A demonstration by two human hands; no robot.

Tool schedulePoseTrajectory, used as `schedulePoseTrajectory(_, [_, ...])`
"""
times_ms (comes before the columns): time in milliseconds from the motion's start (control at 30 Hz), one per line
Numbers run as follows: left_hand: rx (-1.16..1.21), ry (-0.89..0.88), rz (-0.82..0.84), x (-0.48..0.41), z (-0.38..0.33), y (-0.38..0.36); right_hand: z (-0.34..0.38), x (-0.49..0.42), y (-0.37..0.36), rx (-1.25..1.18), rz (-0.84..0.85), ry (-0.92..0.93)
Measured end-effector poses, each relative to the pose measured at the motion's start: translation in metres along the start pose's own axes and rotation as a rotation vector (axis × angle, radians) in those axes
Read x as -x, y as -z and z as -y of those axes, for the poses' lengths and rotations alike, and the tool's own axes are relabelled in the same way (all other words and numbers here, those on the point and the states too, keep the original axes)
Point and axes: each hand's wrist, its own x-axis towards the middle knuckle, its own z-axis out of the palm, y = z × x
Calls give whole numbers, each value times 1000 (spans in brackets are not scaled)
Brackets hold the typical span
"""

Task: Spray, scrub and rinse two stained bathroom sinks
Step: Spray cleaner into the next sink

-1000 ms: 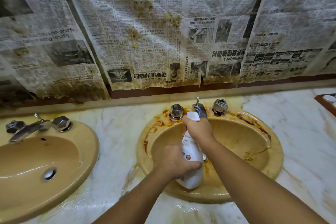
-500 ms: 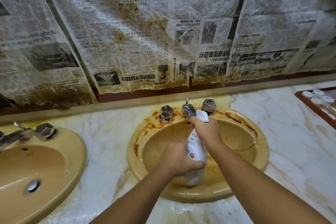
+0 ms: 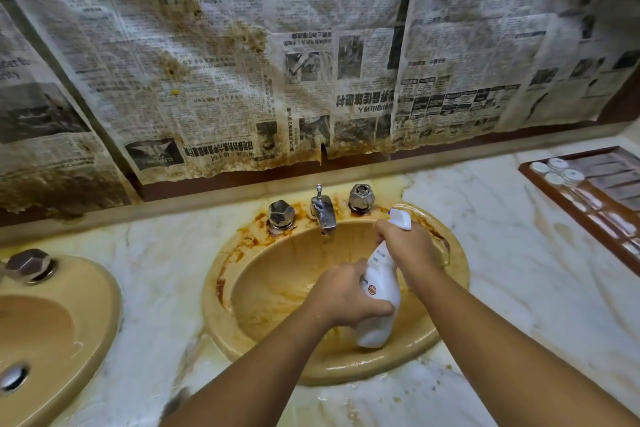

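Two sinks (image 3: 332, 371) (image 3: 104, 305), one bottle (image 3: 377, 329) (both hands (image 3: 343, 295) (image 3: 405, 246)).

White spray bottle (image 3: 381, 317) aslant over brown-stained tan sink (image 3: 270, 274) — second sink (image 3: 86, 308) leftward

L sink (image 3: 104, 305) cut by left & btm edges, tray (image 3: 573, 217) by right edge; spray bottle (image 3: 381, 315) label too small to read, its neck hidden under right hand (image 3: 405, 250), mid-body under left hand (image 3: 346, 298); stained sink (image 3: 221, 305) drain hidden behind them.

Stained newspaper (image 3: 207, 62) covers the wall above a marble counter (image 3: 502, 253) bearing a wooden tray (image 3: 585, 220).
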Motion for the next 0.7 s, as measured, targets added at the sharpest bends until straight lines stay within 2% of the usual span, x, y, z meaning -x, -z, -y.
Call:
schedulePoseTrajectory(167, [-54,-55,17,-12,-28,-9,-8,-7,33,-156,-142,-38])
schedulePoseTrajectory(267, [-99,-49,54,-16,-48,-21,-20,-10,57,-233,-151,-112])
schedulePoseTrajectory(433, [-66,-22,71,-8,-78,-38,-36,-12,98,-216,6,-134])
schedulePoseTrajectory(700, [143,37,7,34,-105,-63,-65,13,139,-208,312,59])
